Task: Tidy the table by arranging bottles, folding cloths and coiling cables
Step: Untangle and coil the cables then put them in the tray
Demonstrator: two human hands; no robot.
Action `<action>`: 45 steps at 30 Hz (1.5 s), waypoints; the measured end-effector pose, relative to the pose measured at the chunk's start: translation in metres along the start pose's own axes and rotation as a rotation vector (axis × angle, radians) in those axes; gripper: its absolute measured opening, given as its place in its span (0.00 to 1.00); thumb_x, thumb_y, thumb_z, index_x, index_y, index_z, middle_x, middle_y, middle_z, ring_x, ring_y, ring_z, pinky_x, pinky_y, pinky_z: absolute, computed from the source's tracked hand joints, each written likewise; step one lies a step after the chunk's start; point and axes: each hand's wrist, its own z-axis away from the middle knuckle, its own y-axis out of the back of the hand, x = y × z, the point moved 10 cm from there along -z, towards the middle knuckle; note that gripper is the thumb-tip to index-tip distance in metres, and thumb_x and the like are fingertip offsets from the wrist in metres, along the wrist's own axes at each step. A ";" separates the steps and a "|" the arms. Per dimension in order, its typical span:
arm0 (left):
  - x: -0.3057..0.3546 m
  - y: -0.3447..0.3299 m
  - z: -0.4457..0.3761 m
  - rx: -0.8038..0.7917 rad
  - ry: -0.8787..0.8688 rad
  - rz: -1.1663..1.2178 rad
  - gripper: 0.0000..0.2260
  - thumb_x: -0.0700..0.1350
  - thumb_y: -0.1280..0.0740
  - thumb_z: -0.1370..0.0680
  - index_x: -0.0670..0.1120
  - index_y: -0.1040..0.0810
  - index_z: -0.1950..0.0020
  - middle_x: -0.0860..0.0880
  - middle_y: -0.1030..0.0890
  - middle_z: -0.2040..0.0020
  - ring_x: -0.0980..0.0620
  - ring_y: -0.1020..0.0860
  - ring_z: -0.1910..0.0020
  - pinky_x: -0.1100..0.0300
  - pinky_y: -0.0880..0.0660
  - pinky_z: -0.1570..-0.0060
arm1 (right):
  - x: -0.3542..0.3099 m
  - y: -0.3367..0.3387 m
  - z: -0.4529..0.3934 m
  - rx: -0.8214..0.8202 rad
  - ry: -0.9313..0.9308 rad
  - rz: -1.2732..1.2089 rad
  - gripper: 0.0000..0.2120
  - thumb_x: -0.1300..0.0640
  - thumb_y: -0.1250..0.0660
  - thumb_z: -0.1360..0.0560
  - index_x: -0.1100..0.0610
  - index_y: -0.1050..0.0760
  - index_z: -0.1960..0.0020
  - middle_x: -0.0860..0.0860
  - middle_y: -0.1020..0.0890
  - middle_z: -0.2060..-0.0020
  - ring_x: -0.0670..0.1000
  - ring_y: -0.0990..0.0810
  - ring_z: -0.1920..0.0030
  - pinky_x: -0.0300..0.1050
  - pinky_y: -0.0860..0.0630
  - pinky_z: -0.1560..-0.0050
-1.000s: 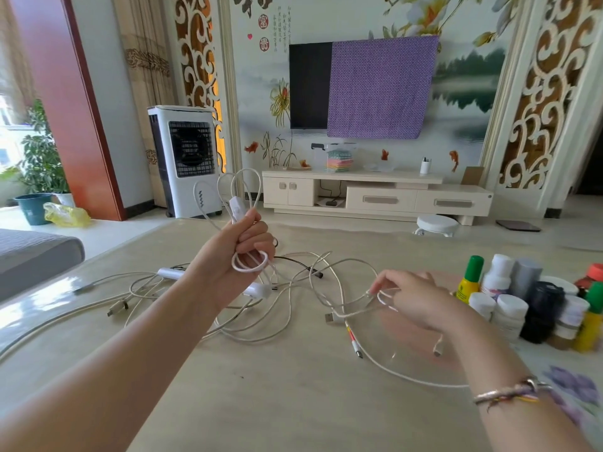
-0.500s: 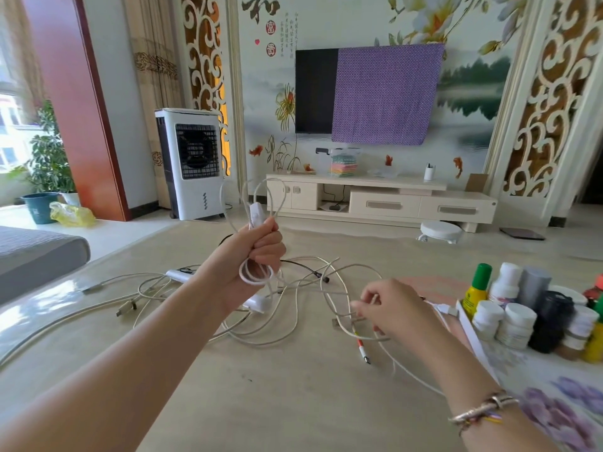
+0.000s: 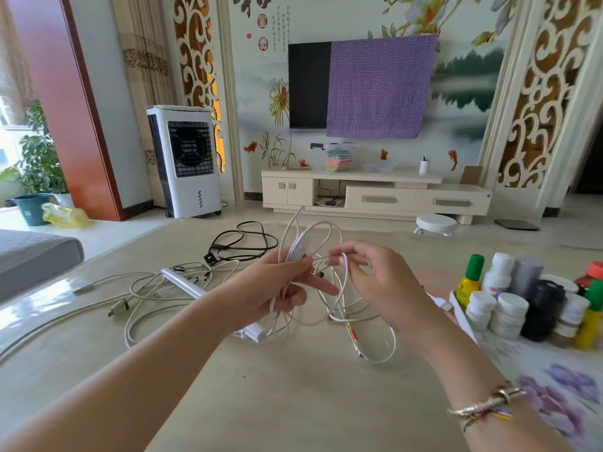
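Both hands (image 3: 270,288) gripping white cable (image 3: 339,288)

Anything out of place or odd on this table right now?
Mostly the white cables: a loose tangle sprawls across the table, not yet coiled. A black cable lies loose behind them. The bottles stand upright and grouped; nothing looks spilled.

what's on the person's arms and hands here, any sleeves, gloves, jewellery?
Both forearms are bare, with no sleeves in view and no gloves. The left hand shows no rings or watch. The right hand is bare too; its wrist carries a thin metallic bracelet with a ring-shaped link and multicoloured thread strands.
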 end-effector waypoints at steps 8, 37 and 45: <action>-0.015 -0.013 -0.003 -0.029 0.079 0.111 0.06 0.45 0.42 0.17 0.43 0.35 0.51 0.34 0.18 0.50 0.56 0.36 0.82 0.68 0.38 0.81 | -0.040 -0.002 0.010 0.106 0.370 0.566 0.10 0.58 0.35 0.22 0.51 0.18 0.44 0.44 0.24 0.67 0.53 0.25 0.59 0.47 0.29 0.60; -0.012 -0.019 0.001 -0.193 0.104 -0.142 0.09 0.42 0.36 0.20 0.38 0.22 0.45 0.44 0.16 0.60 0.56 0.36 0.79 0.68 0.37 0.79 | 0.026 0.002 -0.006 -0.080 -0.069 0.079 0.11 0.46 0.25 0.32 0.53 0.18 0.66 0.44 0.34 0.80 0.43 0.38 0.76 0.36 0.42 0.73; -0.006 0.011 -0.007 -0.014 0.049 0.119 0.13 0.38 0.44 0.17 0.40 0.22 0.56 0.49 0.31 0.76 0.52 0.24 0.70 0.60 0.26 0.62 | 0.047 0.025 -0.006 -0.045 -0.172 0.322 0.10 0.49 0.30 0.26 0.49 0.21 0.65 0.44 0.31 0.70 0.43 0.33 0.71 0.37 0.39 0.68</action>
